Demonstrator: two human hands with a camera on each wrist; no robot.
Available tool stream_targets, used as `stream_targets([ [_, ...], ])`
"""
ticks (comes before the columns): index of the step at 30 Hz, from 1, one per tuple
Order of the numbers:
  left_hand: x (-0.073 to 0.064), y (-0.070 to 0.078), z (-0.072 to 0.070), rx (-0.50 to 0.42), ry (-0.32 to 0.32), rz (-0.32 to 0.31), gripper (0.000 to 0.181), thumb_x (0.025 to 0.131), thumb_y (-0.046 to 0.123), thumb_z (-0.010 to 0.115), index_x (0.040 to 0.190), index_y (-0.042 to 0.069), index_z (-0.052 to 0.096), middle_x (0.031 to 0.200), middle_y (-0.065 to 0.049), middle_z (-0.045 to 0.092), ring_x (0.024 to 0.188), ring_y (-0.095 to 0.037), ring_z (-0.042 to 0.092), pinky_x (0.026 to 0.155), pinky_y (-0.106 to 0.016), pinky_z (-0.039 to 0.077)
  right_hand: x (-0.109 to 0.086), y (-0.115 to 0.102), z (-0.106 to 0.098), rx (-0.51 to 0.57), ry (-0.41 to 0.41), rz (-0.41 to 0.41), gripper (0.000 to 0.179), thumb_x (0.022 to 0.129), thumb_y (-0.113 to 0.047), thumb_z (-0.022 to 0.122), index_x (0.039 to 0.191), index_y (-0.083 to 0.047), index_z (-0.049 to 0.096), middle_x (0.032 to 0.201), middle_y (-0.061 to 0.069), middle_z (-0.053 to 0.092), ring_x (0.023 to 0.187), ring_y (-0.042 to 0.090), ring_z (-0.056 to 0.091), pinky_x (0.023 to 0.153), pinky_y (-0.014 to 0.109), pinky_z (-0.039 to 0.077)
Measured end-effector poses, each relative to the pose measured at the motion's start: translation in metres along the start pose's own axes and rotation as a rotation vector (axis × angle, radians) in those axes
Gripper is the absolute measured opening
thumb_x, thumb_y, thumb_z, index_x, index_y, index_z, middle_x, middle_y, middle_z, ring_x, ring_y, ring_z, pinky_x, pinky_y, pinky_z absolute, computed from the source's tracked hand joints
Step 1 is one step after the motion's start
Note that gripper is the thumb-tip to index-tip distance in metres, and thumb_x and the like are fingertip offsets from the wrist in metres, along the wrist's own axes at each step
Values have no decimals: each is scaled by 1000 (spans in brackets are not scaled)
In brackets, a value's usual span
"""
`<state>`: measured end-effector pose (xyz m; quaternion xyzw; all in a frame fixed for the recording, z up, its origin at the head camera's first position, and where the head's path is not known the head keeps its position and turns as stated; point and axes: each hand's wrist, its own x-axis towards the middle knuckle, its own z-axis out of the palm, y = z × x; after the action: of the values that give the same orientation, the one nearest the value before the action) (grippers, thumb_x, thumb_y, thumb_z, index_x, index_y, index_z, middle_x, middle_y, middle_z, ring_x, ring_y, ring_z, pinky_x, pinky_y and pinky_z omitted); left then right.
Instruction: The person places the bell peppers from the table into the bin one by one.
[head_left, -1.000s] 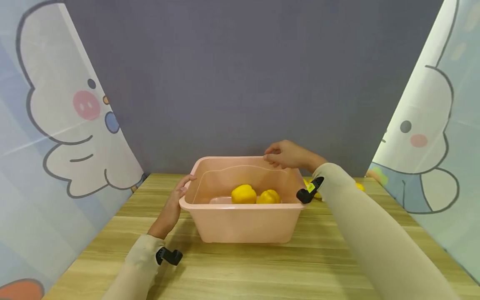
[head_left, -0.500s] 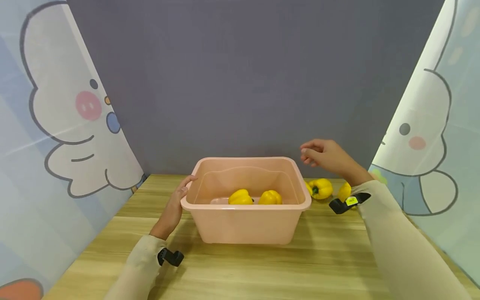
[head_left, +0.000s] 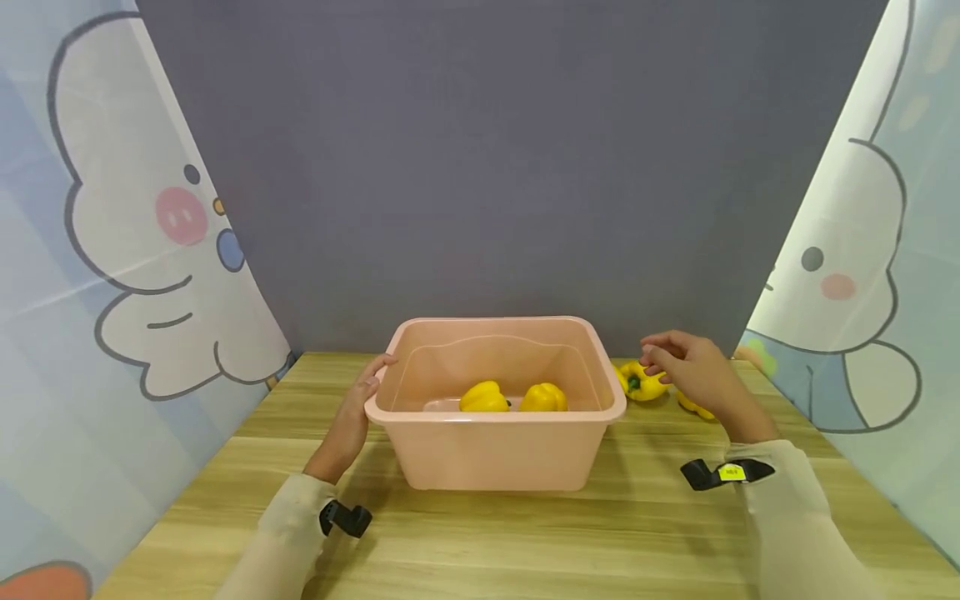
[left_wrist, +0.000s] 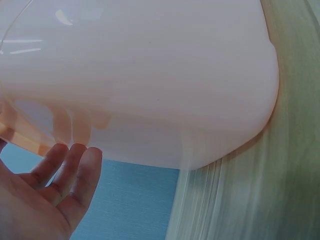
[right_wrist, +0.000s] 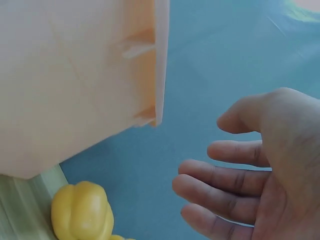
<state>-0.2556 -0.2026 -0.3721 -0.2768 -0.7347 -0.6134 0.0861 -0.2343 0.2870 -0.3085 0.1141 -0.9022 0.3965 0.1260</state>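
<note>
A pink plastic basin (head_left: 495,454) stands on the table with two yellow bell peppers in it, the left pepper (head_left: 483,397) and the right pepper (head_left: 543,398). My left hand (head_left: 352,412) holds the basin's left rim; in the left wrist view several fingertips (left_wrist: 89,160) meet its outer wall. Right of the basin, my right hand (head_left: 693,371) hovers with loosely bent fingers and nothing in them. Below and beside it lie another yellow bell pepper (head_left: 641,383) and a partly hidden yellow pepper (head_left: 693,406). The right wrist view shows a pepper (right_wrist: 82,212) beside the basin.
The wooden table (head_left: 480,542) ends at a grey backdrop (head_left: 480,167). Cartoon-printed cloths, one on the left (head_left: 127,250) and one on the right (head_left: 847,275), flank it. Both wrists wear black camera straps.
My right hand has moved from over the basin to the right, then down toward the peppers outside. The peppers in the basin shifted slightly. My left hand stays on the rim.
</note>
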Motion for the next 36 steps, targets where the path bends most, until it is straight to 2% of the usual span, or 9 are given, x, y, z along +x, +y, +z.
stream_targets([
  [7, 2, 0, 1, 2, -6, 12, 53, 108, 34, 23, 146, -2, 33, 151, -19, 32, 131, -39, 35, 97, -29, 41, -8, 14, 1, -22, 28, -12, 43, 106, -33, 50, 129, 2, 58, 109, 20, 68, 95, 33, 68, 70, 25, 55],
  [13, -1, 1, -1, 16, 1, 9, 54, 108, 34, 21, 146, -3, 32, 153, -18, 29, 133, -36, 32, 98, -28, 38, -8, 23, -2, -27, 39, -4, 44, 107, -33, 47, 130, 3, 57, 111, 21, 68, 96, 32, 69, 72, 30, 56],
  [16, -1, 0, 0, 8, 0, 13, 54, 109, 33, 21, 146, -3, 32, 154, -17, 28, 135, -32, 30, 99, -26, 36, -10, 32, -9, -64, 73, 2, 44, 107, -31, 47, 130, 4, 57, 110, 22, 68, 94, 32, 69, 71, 31, 57],
  [23, -3, -2, 0, 8, 8, 12, 54, 109, 33, 20, 146, -4, 32, 154, -16, 29, 133, -30, 33, 97, -24, 38, -17, 58, -26, -46, 105, 54, 45, 107, -29, 46, 128, 10, 55, 110, 28, 66, 91, 31, 69, 69, 31, 57],
  [28, -3, -2, 0, 1, 13, 10, 55, 108, 36, 20, 147, -2, 32, 152, -18, 31, 131, -32, 35, 97, -27, 39, -17, 72, -30, -70, 120, 101, 49, 107, -32, 45, 129, 11, 54, 115, 31, 62, 98, 38, 65, 69, 27, 56],
  [30, -3, -2, 0, -1, 13, 12, 55, 108, 37, 21, 147, -1, 32, 152, -16, 31, 132, -31, 34, 98, -28, 37, -17, 78, -30, -105, 130, 114, 49, 106, -32, 46, 129, 10, 55, 116, 32, 62, 99, 41, 63, 70, 30, 56],
  [36, -2, 0, 2, 15, 3, 28, 53, 109, 34, 21, 147, -1, 34, 154, -15, 31, 136, -29, 31, 101, -27, 34, -24, 98, -32, -221, 125, 178, 55, 105, -34, 48, 132, 13, 52, 123, 39, 56, 104, 52, 56, 78, 55, 50],
])
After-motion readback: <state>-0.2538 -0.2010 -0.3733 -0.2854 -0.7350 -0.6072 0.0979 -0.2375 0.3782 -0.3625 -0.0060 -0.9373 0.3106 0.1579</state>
